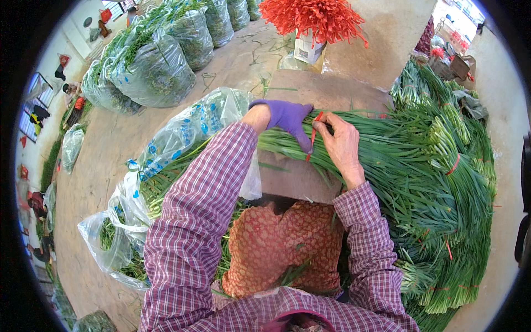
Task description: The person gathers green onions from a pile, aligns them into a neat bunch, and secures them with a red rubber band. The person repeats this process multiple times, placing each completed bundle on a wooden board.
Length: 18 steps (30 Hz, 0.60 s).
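Observation:
A bunch of long green leafy stalks, like garlic chives, lies across a low wooden board. My left hand, in a purple glove, presses around the bunch close to a red tie. With bare fingers, my right hand pinches the upper part of that tie, which crosses over the stalks. Whether the tie is fastened cannot be seen. The leaves run rightward onto a large heap of green bunches, several of them banded in red.
Clear plastic bags of greens lie at my left, and full bags stand farther off. Red ties fill a white container beyond the board. A red patterned cushion is before my lap. People are at the far left.

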### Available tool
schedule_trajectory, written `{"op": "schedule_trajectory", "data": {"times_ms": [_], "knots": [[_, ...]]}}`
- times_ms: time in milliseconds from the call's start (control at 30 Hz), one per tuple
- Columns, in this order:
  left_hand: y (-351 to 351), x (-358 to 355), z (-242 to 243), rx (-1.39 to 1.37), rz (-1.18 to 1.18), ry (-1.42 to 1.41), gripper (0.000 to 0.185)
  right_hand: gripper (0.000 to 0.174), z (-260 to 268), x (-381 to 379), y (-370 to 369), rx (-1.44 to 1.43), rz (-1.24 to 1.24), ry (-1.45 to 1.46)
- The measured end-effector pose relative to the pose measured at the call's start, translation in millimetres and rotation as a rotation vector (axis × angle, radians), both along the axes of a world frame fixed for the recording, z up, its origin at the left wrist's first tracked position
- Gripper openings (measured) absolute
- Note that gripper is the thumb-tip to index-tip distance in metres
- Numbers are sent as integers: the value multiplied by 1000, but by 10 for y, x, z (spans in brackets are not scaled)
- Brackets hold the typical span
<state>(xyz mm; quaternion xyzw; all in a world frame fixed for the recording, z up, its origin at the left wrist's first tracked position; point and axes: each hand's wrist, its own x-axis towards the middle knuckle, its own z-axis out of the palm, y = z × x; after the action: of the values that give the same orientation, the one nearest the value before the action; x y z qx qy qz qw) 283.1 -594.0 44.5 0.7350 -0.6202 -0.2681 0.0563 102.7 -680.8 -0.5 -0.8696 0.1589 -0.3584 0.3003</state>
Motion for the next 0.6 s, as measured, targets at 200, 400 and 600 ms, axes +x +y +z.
{"op": "schedule_trajectory", "data": {"times_ms": [200, 400, 600], "knots": [[331, -254, -156, -215, -47, -194, 101, 16, 100, -147, 95, -422, 35, 22], [499, -388, -234, -334, -108, -297, 98, 25, 127, -188, -106, -25, 276, 241], [354, 26, 5, -284, 118, 343, 88, 27, 19, -162, -86, -154, 204, 225]]}}
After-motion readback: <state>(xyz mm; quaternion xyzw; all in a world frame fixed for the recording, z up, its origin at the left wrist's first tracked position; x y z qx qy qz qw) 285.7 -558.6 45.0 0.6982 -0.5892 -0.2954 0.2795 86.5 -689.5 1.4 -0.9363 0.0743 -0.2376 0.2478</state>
